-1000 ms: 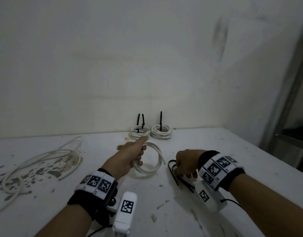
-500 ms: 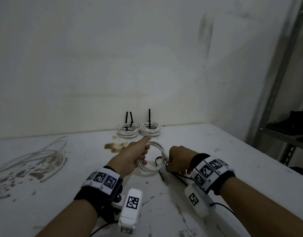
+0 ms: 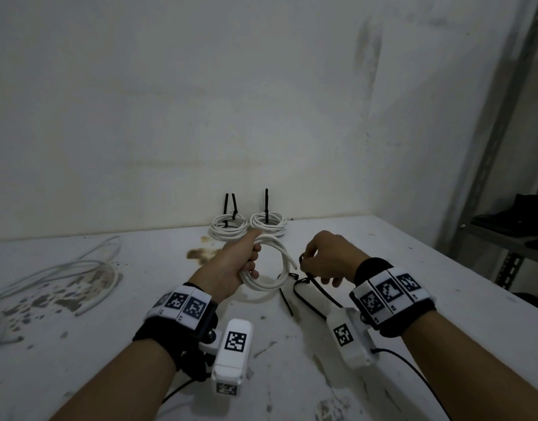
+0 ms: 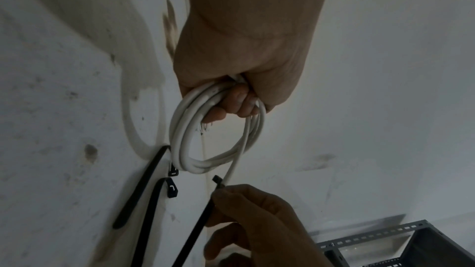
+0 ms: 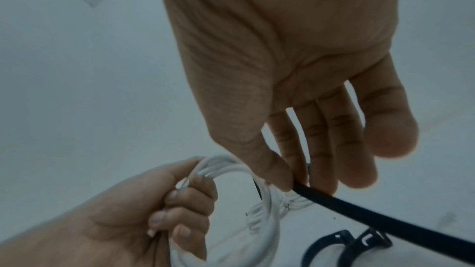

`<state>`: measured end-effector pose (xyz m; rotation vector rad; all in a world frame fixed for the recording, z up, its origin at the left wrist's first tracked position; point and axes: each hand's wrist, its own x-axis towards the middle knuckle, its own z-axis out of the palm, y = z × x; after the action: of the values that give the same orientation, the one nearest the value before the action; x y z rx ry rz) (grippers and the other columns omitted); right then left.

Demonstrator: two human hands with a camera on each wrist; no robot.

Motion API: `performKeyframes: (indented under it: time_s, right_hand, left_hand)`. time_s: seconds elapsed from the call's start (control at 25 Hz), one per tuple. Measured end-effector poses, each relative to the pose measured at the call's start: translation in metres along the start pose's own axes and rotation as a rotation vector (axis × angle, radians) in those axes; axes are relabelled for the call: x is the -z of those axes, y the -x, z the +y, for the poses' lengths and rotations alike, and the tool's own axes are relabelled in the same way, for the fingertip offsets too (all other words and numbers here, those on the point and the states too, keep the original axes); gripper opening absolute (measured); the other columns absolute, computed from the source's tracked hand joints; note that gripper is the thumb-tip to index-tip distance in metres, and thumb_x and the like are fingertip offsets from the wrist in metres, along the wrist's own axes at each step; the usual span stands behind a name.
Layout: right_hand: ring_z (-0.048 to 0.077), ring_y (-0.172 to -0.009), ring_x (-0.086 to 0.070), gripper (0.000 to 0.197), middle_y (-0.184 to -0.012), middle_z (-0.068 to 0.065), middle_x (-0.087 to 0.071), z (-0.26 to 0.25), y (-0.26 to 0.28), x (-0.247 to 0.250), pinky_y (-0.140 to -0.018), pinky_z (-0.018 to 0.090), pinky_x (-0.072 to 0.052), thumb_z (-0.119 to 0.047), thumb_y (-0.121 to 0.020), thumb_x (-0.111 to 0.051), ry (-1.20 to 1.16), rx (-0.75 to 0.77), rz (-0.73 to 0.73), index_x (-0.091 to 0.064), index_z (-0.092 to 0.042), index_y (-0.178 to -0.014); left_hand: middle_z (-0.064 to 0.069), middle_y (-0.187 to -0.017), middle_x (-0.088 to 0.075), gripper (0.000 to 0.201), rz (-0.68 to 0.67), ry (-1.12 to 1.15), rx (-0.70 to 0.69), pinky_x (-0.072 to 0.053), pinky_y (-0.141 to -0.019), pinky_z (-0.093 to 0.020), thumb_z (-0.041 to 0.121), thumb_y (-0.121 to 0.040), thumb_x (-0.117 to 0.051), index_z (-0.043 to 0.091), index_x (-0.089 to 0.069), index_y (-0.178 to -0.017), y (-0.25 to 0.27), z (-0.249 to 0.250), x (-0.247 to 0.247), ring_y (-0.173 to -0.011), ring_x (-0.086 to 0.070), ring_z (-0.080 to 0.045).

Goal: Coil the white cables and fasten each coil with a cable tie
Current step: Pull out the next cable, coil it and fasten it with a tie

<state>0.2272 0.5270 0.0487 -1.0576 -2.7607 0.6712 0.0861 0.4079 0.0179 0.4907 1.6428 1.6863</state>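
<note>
My left hand [image 3: 241, 262] grips a white cable coil [image 3: 276, 275] above the table; its fingers curl round the loops [image 4: 190, 129], also seen in the right wrist view [image 5: 231, 172]. My right hand [image 3: 319, 259] pinches a black cable tie [image 4: 197, 226] near its head between thumb and forefinger [image 5: 285, 178], just right of the coil. The tie's strap [image 5: 385, 220] trails back toward the wrist.
Two tied white coils [image 3: 228, 227] [image 3: 269, 223] lie at the back by the wall. Loose white cable [image 3: 64, 275] sprawls on the stained table's left [image 3: 140, 329]. Spare black ties [image 3: 304, 287] lie under my right hand. A metal shelf [image 3: 510, 238] stands at the right.
My right hand has lifted off the table with a black tie and come up beside the coil. The left hand keeps hold of the coil, raised slightly.
</note>
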Motion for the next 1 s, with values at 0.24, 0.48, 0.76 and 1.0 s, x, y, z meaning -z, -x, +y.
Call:
performKeyframes:
  time_s: [0.24, 0.48, 0.76, 1.0]
  right_hand:
    - [0.024, -0.068, -0.071, 0.009, -0.085, 0.019, -0.074, -0.027, 0.027, 0.007, -0.061, 0.036, -0.058, -0.007, -0.089, -0.068, -0.804, 0.232, 0.21, -0.07, -0.001, -0.082]
    - [0.025, -0.071, -0.071, 0.007, -0.078, 0.014, -0.075, -0.055, 0.019, -0.02, -0.066, 0.044, -0.059, -0.004, -0.079, -0.075, -0.686, 0.371, 0.173, -0.07, -0.006, -0.076]
    - [0.005, -0.07, -0.054, 0.007, -0.083, -0.005, -0.063, -0.08, 0.001, -0.059, -0.065, 0.028, -0.047, -0.017, -0.073, -0.072, -0.295, 0.519, 0.456, -0.068, -0.022, -0.075]
    - [0.013, -0.076, -0.058, 0.006, -0.088, -0.002, -0.063, -0.112, -0.006, -0.074, -0.068, 0.025, -0.046, -0.015, -0.077, -0.072, -0.265, 0.613, 0.486, -0.069, -0.018, -0.081]
  left_hand:
    - [0.008, -0.044, -0.033, 0.037, 0.051, -0.035, -0.036, -0.035, -0.049, -0.027, 0.047, -0.092, -0.06, 0.016, -0.05, -0.071, -0.001, 0.003, 0.019, -0.042, -0.028, -0.011]
    - [0.007, -0.045, -0.031, 0.041, 0.063, -0.012, -0.069, -0.034, -0.048, -0.026, 0.046, -0.096, -0.052, 0.016, -0.049, -0.068, 0.006, 0.006, 0.038, -0.039, -0.027, -0.01]
    - [0.004, -0.05, -0.027, 0.034, 0.015, -0.011, -0.084, -0.029, -0.045, -0.025, 0.036, -0.092, -0.055, 0.015, -0.052, -0.066, 0.02, 0.01, 0.063, -0.038, -0.019, -0.01]
    - [0.006, -0.053, -0.015, 0.038, -0.054, 0.068, -0.056, -0.027, -0.048, -0.024, 0.05, -0.089, -0.063, 0.018, -0.077, -0.074, 0.034, 0.02, 0.098, -0.045, -0.013, -0.01]
